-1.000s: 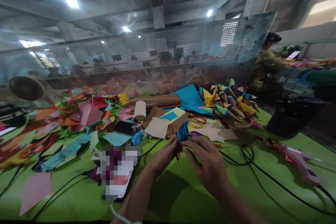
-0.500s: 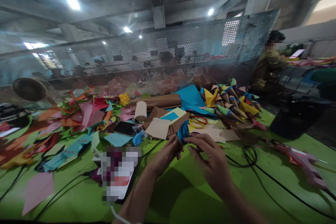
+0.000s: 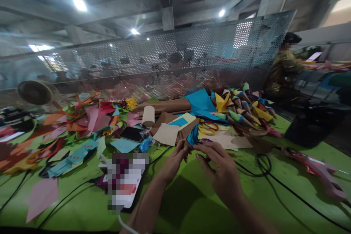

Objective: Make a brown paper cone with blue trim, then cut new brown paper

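Note:
My left hand pinches the base of a small blue folded paper piece, its layers stacked in curved pleats that fan upward. The fingertips of my right hand meet the lower right side of this piece. Its thumb stands apart from the fingers, and the palm is turned toward the table. Both hands are raised over the green tabletop. Just behind the blue piece lie yellow-handled scissors and brown paper sheets.
A phone with a cable lies left of my left forearm. At right rests a pink glue gun with a black cord. Paper cones are heaped at the back right, colourful scraps at the left. A person sits beyond.
The view has shifted slightly. The blue folded paper piece has tilted, and its pleats now fan more upright and to the right. Both hands stay close around it.

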The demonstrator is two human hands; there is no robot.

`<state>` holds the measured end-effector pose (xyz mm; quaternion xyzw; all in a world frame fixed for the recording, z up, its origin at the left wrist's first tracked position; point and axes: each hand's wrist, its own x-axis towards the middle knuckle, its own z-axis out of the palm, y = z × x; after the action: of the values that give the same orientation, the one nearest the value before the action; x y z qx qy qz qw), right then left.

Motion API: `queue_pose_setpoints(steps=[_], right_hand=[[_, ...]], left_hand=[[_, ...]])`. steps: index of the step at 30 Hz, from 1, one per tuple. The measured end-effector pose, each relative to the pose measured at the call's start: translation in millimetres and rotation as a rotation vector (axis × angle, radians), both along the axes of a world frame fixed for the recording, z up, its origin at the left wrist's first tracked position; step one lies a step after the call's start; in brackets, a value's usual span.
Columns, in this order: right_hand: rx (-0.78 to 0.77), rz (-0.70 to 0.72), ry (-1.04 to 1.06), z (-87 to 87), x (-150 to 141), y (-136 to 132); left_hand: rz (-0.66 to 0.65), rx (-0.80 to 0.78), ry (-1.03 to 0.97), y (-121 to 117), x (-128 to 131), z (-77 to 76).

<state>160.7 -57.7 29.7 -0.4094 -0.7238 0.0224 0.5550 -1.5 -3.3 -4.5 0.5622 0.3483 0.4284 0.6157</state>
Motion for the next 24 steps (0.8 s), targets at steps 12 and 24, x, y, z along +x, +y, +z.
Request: queue_pose_setpoints(steps=[12,24], right_hand=[[-0.099,0.020,0.089,-5.0,0,1],[-0.180,0.058,0.120,1.9,-1,0]], left_hand=[[0.080,0.032,0.132,-7,1,19.6],[0.088,0.091,0.190,-9,1,21.4]])
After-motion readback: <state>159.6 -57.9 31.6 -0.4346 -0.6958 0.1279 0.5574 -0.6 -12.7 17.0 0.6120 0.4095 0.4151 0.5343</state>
